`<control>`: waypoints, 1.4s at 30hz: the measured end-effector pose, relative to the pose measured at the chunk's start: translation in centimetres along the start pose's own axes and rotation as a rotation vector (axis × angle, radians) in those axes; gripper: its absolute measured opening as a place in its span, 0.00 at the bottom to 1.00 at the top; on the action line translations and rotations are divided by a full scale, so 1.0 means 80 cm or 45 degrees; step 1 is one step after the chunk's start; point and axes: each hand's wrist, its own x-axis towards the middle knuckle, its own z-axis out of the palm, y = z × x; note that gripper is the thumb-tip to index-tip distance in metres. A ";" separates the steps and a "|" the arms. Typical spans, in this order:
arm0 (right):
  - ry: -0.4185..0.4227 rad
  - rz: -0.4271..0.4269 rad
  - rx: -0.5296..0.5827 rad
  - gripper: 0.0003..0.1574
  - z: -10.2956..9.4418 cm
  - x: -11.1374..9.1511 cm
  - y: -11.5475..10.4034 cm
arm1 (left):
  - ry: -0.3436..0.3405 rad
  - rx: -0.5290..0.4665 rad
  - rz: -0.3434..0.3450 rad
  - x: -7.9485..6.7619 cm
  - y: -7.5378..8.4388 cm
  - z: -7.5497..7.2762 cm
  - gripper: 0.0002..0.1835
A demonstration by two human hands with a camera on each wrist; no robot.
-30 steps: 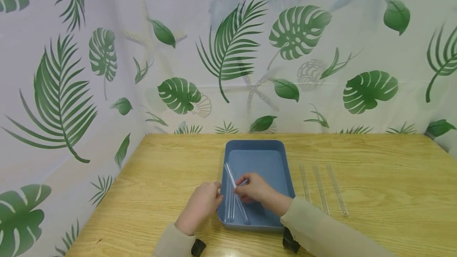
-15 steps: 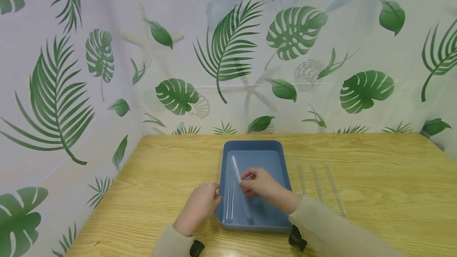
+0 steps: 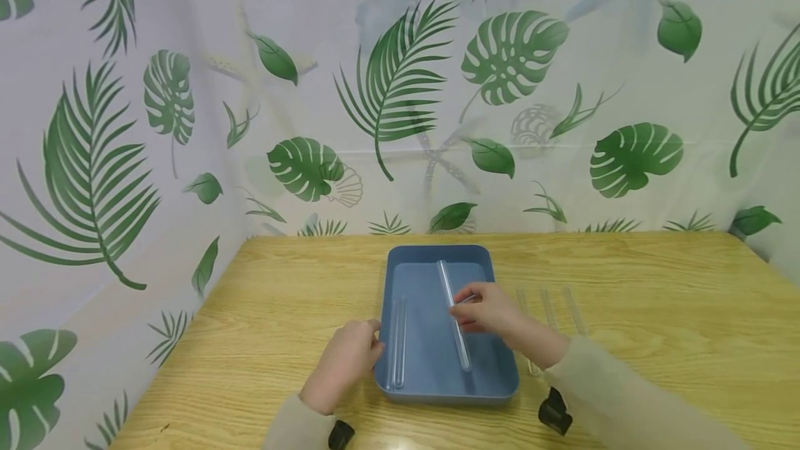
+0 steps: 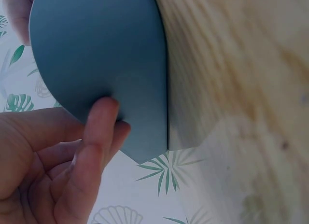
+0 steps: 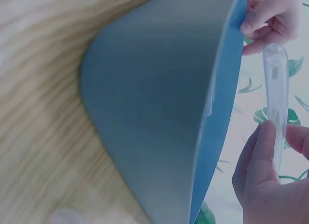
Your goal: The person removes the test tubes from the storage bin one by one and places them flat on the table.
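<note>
The right hand point(image 3: 490, 307) pinches a test tube point(image 3: 461, 347) roughly lengthwise above the blue tray point(image 3: 425, 297), which the left hand point(image 3: 346, 356) grips.

A clear, round-ended tube point(image 3: 458, 332) — pinched by the right hand point(image 3: 484, 308) — slants over the blue tray point(image 3: 428, 339) the left hand point(image 3: 350, 349) grips.

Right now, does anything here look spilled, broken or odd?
Nothing looks spilled or broken. Only a small dark mark on the table, left of the blue tray, stands out against the yellow wood; stain or chip, I cannot tell.
</note>
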 end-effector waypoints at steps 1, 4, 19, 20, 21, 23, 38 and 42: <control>-0.007 -0.001 -0.002 0.15 -0.004 -0.001 0.001 | -0.001 -0.003 -0.002 0.000 0.000 0.001 0.15; -0.003 0.003 -0.021 0.15 -0.014 -0.005 0.003 | -0.004 -0.010 0.000 0.000 -0.001 0.002 0.15; -0.009 -0.023 -0.024 0.19 -0.071 -0.026 0.020 | -0.002 -0.003 -0.006 0.000 -0.001 0.001 0.15; -0.009 -0.025 -0.029 0.20 -0.075 -0.027 0.022 | -0.002 -0.004 -0.006 0.000 -0.001 0.001 0.15; -0.010 -0.027 -0.034 0.20 -0.079 -0.028 0.024 | -0.001 -0.003 -0.005 0.000 -0.001 0.001 0.15; -0.003 -0.023 -0.053 0.21 -0.087 -0.029 0.028 | -0.001 -0.006 -0.003 0.001 -0.002 0.002 0.15; 0.102 -0.004 -0.322 0.28 -0.144 -0.044 0.057 | -0.011 -0.013 -0.016 0.001 -0.002 0.002 0.15; 0.118 0.002 -0.402 0.28 -0.158 -0.047 0.065 | -0.006 -0.022 -0.015 0.000 -0.001 0.002 0.15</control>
